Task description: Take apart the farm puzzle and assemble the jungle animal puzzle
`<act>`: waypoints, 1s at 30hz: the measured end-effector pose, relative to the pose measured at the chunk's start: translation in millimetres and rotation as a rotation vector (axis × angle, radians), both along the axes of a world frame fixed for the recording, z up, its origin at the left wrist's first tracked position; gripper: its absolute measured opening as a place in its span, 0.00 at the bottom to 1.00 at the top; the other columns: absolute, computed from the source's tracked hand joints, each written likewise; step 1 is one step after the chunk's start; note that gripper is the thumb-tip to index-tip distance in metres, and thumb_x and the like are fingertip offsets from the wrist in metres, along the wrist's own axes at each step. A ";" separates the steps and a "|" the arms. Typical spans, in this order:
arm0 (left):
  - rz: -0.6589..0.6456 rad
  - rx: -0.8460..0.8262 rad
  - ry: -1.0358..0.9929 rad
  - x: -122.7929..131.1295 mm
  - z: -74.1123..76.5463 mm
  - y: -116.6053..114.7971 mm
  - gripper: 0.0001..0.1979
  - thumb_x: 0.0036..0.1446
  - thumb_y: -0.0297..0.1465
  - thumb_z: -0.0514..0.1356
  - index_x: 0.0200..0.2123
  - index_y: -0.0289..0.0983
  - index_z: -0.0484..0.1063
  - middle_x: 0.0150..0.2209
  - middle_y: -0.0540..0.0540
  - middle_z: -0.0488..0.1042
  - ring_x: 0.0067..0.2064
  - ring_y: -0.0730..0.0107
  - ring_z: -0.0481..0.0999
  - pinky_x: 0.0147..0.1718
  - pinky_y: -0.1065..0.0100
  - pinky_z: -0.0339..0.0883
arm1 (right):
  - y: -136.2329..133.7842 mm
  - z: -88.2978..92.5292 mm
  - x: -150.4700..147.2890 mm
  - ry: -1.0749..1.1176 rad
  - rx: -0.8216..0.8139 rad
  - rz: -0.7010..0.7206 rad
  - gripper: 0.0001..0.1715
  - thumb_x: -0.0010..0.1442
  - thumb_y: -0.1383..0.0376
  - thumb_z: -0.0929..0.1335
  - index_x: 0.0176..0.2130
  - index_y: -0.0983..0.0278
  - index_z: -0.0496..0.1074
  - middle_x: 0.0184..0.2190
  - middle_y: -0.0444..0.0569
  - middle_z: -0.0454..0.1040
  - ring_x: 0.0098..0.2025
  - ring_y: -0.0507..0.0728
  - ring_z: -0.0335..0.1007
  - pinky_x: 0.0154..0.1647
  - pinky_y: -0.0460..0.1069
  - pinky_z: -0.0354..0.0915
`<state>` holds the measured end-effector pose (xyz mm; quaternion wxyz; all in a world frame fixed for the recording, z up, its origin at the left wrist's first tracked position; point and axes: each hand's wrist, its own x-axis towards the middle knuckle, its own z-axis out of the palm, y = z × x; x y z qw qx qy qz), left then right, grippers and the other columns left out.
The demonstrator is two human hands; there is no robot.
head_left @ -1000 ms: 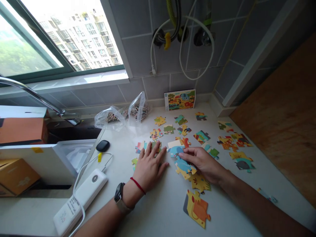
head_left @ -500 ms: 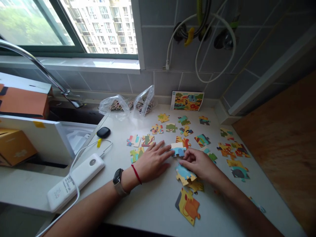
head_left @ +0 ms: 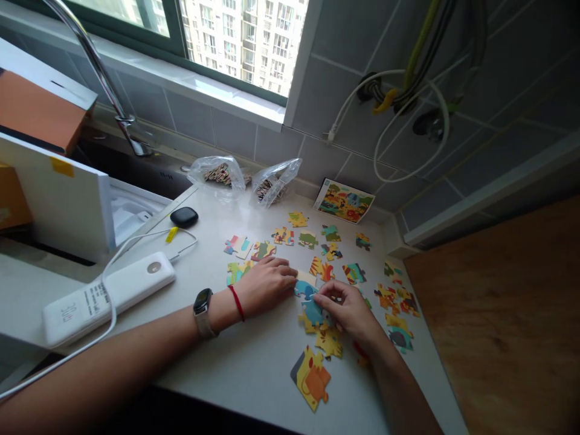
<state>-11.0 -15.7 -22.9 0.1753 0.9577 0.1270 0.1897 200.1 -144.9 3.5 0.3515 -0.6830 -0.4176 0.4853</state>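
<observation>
- Pressing its bent fingertips against the near edge of a blue puzzle piece (head_left: 305, 291), the left hand (head_left: 267, 284) lies knuckles up on the pale countertop (head_left: 244, 368) and clasps nothing.
- The right hand (head_left: 347, 308) meets the same piece from the other side, thumb and forefinger seemingly pinched on its edge. The two hands sit close together with only that piece between them.
- The blue puzzle piece lies flat on the counter, touching a joined blue-and-yellow cluster (head_left: 312, 320) just in front of it.
- Risk, as I judge it: pushing the tabs while they are misaligned could bend the cardboard or slide the cluster apart, since nothing braces it.
- A large yellow-and-orange piece (head_left: 310, 377) lies near the counter's front edge, just beside the right forearm. A sweep of that arm could knock it off.
- A red-and-yellow loose piece (head_left: 322, 269) sits just beyond the fingers and could be nudged out of place.
</observation>
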 end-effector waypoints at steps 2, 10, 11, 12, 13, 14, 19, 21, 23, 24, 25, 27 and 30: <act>0.001 -0.002 -0.019 0.2 -0.9 0.9 0.07 0.68 0.31 0.63 0.46 0.40 0.80 0.50 0.42 0.82 0.53 0.56 0.79 0.55 0.55 0.70 | -0.2 -4.1 -1.9 0.019 -0.019 -0.018 0.27 0.52 0.41 0.76 0.33 0.60 0.71 0.25 0.41 0.71 0.15 0.48 0.57 0.16 0.47 0.52; -0.102 -0.017 0.030 0.3 -4.9 -0.7 0.21 0.66 0.23 0.57 0.60 0.40 0.74 0.63 0.42 0.74 0.67 0.49 0.69 0.63 0.50 0.65 | -1.9 -14.2 -9.7 -0.403 0.231 0.094 0.12 0.62 0.53 0.73 0.38 0.59 0.75 0.35 0.48 0.76 0.26 0.54 0.68 0.30 0.51 0.67; -0.110 -0.018 0.042 0.2 -5.5 -0.7 0.20 0.66 0.24 0.57 0.59 0.40 0.75 0.63 0.42 0.74 0.67 0.49 0.69 0.63 0.50 0.65 | -2.4 -12.2 -10.1 -0.454 0.270 0.134 0.10 0.63 0.55 0.73 0.38 0.59 0.75 0.38 0.49 0.76 0.28 0.54 0.68 0.33 0.51 0.68; -0.115 -0.015 0.057 0.0 -5.8 -0.7 0.19 0.66 0.24 0.57 0.59 0.40 0.75 0.63 0.42 0.74 0.66 0.48 0.69 0.62 0.49 0.65 | -2.9 -10.1 -10.4 -0.493 0.295 0.168 0.08 0.63 0.57 0.73 0.38 0.59 0.75 0.40 0.50 0.76 0.29 0.55 0.68 0.35 0.52 0.68; -0.117 -0.007 0.074 -0.3 -5.9 -0.7 0.19 0.67 0.25 0.57 0.58 0.40 0.75 0.63 0.42 0.74 0.66 0.47 0.69 0.62 0.49 0.65 | -3.4 -8.2 -10.7 -0.525 0.303 0.197 0.07 0.64 0.58 0.73 0.39 0.59 0.76 0.41 0.49 0.75 0.30 0.55 0.69 0.37 0.52 0.68; -0.114 0.002 0.089 -0.7 -5.6 -0.8 0.18 0.67 0.25 0.57 0.58 0.40 0.75 0.64 0.43 0.73 0.66 0.47 0.69 0.62 0.48 0.65 | -3.8 -6.6 -11.0 -0.548 0.299 0.221 0.06 0.64 0.59 0.72 0.40 0.58 0.76 0.41 0.49 0.75 0.31 0.55 0.69 0.38 0.52 0.69; -0.045 0.067 0.085 -2.9 -2.9 -2.7 0.15 0.69 0.30 0.59 0.56 0.43 0.77 0.63 0.45 0.74 0.64 0.48 0.71 0.60 0.49 0.64 | -4.9 -4.2 -10.9 -0.571 0.309 0.324 0.11 0.62 0.62 0.75 0.46 0.58 0.79 0.45 0.50 0.73 0.44 0.58 0.73 0.49 0.53 0.70; -0.022 0.087 0.072 -3.4 -3.0 -3.6 0.13 0.69 0.32 0.60 0.55 0.43 0.77 0.61 0.45 0.76 0.62 0.49 0.72 0.59 0.49 0.63 | -5.4 -3.3 -10.0 -0.586 0.332 0.368 0.16 0.60 0.62 0.77 0.48 0.57 0.80 0.48 0.51 0.72 0.51 0.61 0.72 0.55 0.54 0.69; -0.006 0.096 0.068 -3.5 -3.9 -4.2 0.12 0.69 0.33 0.61 0.53 0.44 0.78 0.59 0.45 0.77 0.61 0.50 0.73 0.59 0.49 0.63 | -6.3 -1.3 -9.1 -0.608 0.329 0.417 0.20 0.58 0.62 0.78 0.50 0.56 0.80 0.49 0.50 0.72 0.52 0.61 0.71 0.56 0.55 0.69; 0.004 0.097 0.073 -3.5 -4.5 -4.4 0.11 0.69 0.33 0.61 0.52 0.44 0.78 0.59 0.45 0.78 0.60 0.50 0.73 0.59 0.49 0.63 | -6.8 0.0 -8.9 -0.617 0.321 0.441 0.21 0.58 0.62 0.79 0.51 0.56 0.80 0.49 0.50 0.72 0.52 0.61 0.71 0.56 0.55 0.69; 0.014 0.098 0.082 -3.4 -5.1 -4.5 0.10 0.69 0.34 0.61 0.51 0.44 0.79 0.59 0.45 0.77 0.60 0.49 0.73 0.59 0.48 0.63 | -7.3 1.4 -8.7 -0.624 0.312 0.464 0.22 0.57 0.62 0.79 0.52 0.57 0.80 0.49 0.50 0.72 0.52 0.61 0.71 0.56 0.55 0.69; 0.030 0.102 0.098 -2.9 -6.0 -4.5 0.10 0.68 0.34 0.62 0.51 0.44 0.79 0.62 0.45 0.74 0.62 0.48 0.71 0.59 0.48 0.62 | -8.2 3.9 -8.7 -0.635 0.295 0.498 0.24 0.57 0.62 0.79 0.53 0.56 0.79 0.48 0.50 0.72 0.52 0.60 0.72 0.56 0.55 0.70; 0.023 0.102 0.091 -1.7 -6.3 -3.6 0.12 0.67 0.32 0.63 0.52 0.42 0.78 0.64 0.45 0.73 0.64 0.48 0.69 0.61 0.49 0.62 | -8.9 6.4 -9.0 -0.657 0.275 0.514 0.25 0.56 0.61 0.80 0.53 0.57 0.79 0.48 0.50 0.72 0.51 0.60 0.72 0.56 0.55 0.70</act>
